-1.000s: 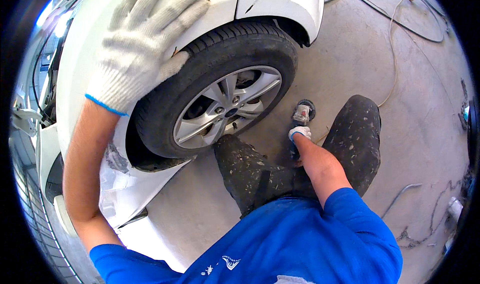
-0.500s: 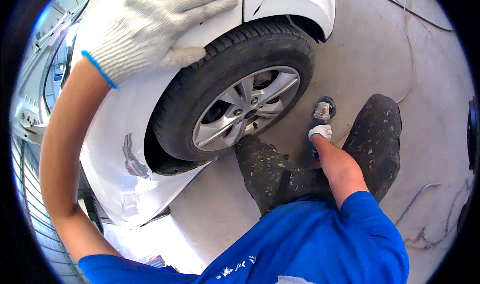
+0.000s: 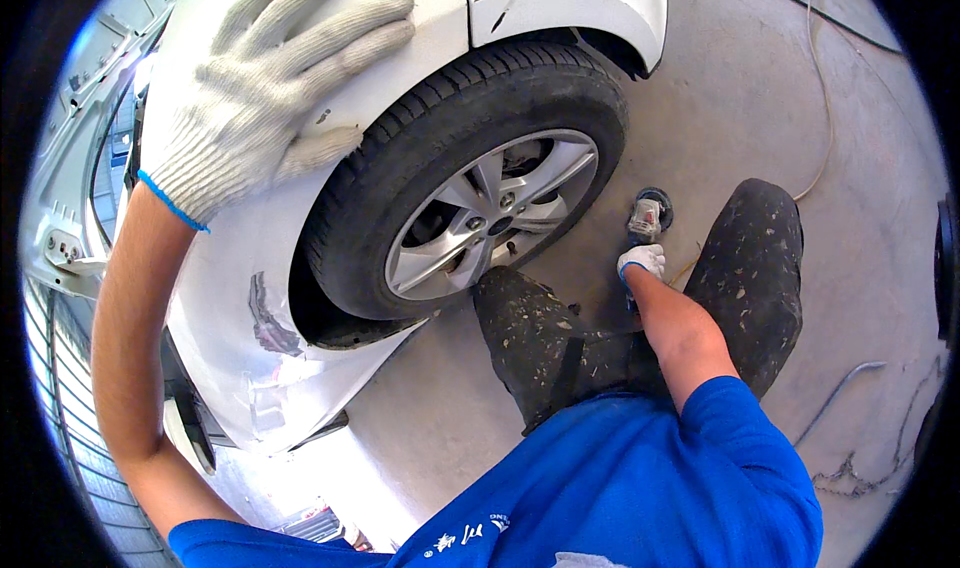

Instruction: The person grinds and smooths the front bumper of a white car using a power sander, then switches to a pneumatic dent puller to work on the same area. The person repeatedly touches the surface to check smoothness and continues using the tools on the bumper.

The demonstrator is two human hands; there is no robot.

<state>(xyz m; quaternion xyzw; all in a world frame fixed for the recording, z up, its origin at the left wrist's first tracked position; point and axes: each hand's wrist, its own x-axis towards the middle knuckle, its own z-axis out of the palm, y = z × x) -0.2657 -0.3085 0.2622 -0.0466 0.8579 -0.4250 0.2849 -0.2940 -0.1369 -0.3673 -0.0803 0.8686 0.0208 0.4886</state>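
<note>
From where I stand, the gloved left hand [image 3: 265,93], in white knitted cotton with a blue cuff, has just drawn back along the glossy white car panel [image 3: 432,13] from the dark vertical seam [image 3: 468,8], which its fingertips had reached half a second ago. Its fingers, closer together then, now fan apart, the palm facing down and apparently flat on the panel; it grips nothing, and its thumb lies beside the black rubber tyre [image 3: 335,233]. I cannot tell how hard it presses. The right hand [image 3: 643,259], gloved in the same white, has hardly moved: it stays closed around the handle of a handheld power tool [image 3: 646,218] with a dark round disc, held low over the grey concrete floor [image 3: 405,398] between the silver spoked wheel [image 3: 499,226] and a knee in dark, paint-flecked trousers [image 3: 755,258]. For the work, this means only the bare-fingered sweep, so to speak, of the empty glove concerns the panel now; the tool is well apart from it. Whether the disc spins, I cannot tell.
</note>
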